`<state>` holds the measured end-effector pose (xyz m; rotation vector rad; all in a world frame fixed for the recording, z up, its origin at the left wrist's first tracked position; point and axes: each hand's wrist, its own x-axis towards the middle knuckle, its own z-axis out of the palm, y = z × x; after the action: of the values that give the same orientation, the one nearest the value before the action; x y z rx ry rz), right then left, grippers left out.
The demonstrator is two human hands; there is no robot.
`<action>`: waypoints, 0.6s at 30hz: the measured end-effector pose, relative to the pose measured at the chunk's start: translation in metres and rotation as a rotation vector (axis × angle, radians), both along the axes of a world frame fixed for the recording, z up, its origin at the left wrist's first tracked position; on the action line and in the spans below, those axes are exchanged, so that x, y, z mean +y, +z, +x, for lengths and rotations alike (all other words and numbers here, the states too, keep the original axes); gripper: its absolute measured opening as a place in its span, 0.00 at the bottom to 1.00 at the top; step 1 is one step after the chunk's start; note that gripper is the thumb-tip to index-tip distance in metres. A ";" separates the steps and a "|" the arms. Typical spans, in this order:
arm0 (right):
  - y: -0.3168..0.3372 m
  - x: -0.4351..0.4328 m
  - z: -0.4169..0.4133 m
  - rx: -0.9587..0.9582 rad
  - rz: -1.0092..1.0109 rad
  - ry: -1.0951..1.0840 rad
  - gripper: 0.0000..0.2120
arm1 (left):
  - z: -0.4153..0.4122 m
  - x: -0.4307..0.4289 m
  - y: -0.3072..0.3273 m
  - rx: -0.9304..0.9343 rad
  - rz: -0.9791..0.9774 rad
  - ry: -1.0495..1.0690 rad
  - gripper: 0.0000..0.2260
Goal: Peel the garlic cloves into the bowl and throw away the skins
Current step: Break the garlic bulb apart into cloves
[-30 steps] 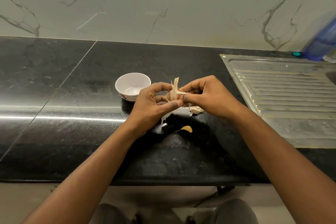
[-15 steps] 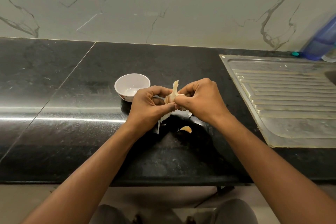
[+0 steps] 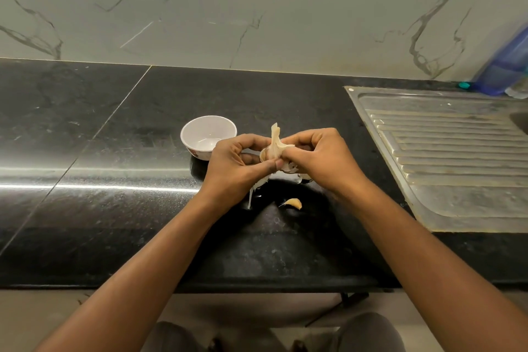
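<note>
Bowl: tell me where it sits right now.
In the head view the white bowl stands on the black countertop, left of centre, just behind and left of the left hand that holds the garlic.

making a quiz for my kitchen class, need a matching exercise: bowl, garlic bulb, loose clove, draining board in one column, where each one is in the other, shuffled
Things
1. white bowl
2. garlic bulb
3. loose clove
4. draining board

Places
A. pinched between left hand and right hand
B. set into the counter, far right
C. on the counter, left of the hands
D. on the counter, nearer the person than the hands

Pairs: 1-C, 2-A, 3-D, 4-B
</note>
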<state>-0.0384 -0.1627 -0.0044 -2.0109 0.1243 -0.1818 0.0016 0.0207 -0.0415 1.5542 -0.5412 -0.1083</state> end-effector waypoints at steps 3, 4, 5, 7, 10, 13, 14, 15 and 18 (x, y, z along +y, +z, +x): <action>0.001 -0.011 0.001 0.034 0.079 0.028 0.12 | 0.000 0.000 0.001 -0.016 0.011 0.031 0.14; 0.002 -0.015 0.001 0.032 0.072 0.022 0.14 | -0.001 -0.001 0.001 -0.013 0.008 0.033 0.14; 0.003 -0.018 0.001 0.025 0.059 0.014 0.15 | -0.001 -0.001 0.001 -0.009 0.001 0.034 0.14; 0.005 -0.025 0.001 0.012 0.002 0.003 0.16 | 0.000 -0.002 0.001 0.001 -0.010 0.046 0.13; 0.008 -0.027 -0.001 0.020 -0.120 0.024 0.15 | 0.001 -0.003 -0.001 0.017 -0.010 0.060 0.11; 0.009 -0.024 -0.002 0.029 -0.165 0.045 0.12 | 0.001 -0.003 -0.002 0.016 0.002 0.073 0.11; 0.009 -0.023 -0.001 0.033 -0.155 0.047 0.12 | 0.001 -0.003 -0.002 0.016 0.004 0.076 0.11; 0.009 -0.022 -0.001 0.033 -0.144 0.049 0.12 | 0.002 -0.003 -0.003 0.016 0.007 0.076 0.11; 0.009 -0.017 0.001 0.025 -0.127 0.074 0.09 | 0.004 -0.003 -0.004 0.013 0.013 0.064 0.11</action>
<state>-0.0372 -0.1799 0.0050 -2.1412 0.0552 -0.1195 0.0058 0.0180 -0.0459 1.5810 -0.4811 -0.0730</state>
